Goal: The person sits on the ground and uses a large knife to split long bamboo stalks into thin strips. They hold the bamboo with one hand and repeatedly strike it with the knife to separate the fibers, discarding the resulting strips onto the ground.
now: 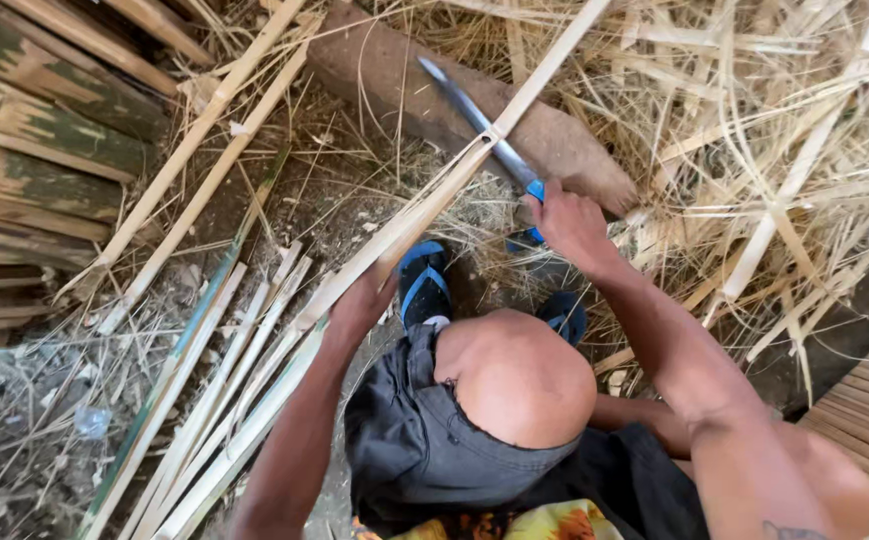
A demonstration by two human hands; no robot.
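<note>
1. My right hand point(569, 225), right of frame centre, is clenched on the blue handle of a knife point(479, 125).
2. The blade is wedged into a bamboo strip point(434, 200) at upper centre.
3. My left hand point(359, 300) grasps that strip lower down, near centre.

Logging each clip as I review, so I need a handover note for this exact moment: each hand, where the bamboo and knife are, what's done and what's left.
Left hand: gripping the bamboo strip low down, steadying it at a slant.
Right hand: closed on the blue handle of the knife.
The blade sits in the strip, which is split below it and whole above.
Done: thin strips lie side by side on the ground to the left.
Left: the upper part of the strip is unsplit.
Nearby: log under the blade, shavings to the right.
</note>
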